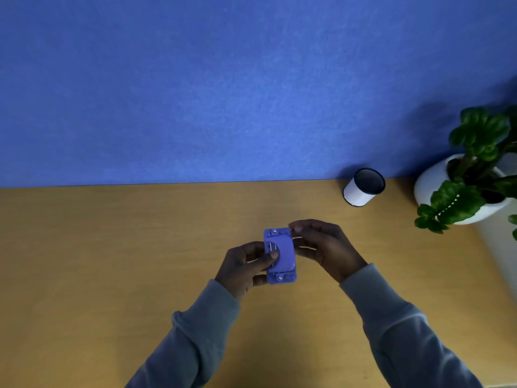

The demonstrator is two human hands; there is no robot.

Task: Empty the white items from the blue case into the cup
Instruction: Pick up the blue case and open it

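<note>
A small blue case (281, 254) is held above the middle of the wooden table, its long side pointing away from me. My left hand (246, 264) grips its left side, thumb lying across the front. My right hand (321, 245) holds its right edge with the fingertips near the far corner. The case looks shut and no white items show. The cup (363, 187), white with a dark rim and dark inside, stands at the back right by the wall, well apart from both hands.
A potted green plant (475, 175) in a white pot stands at the far right of the wooden table (112, 261). A blue fabric wall (223, 79) rises right behind the table's far edge.
</note>
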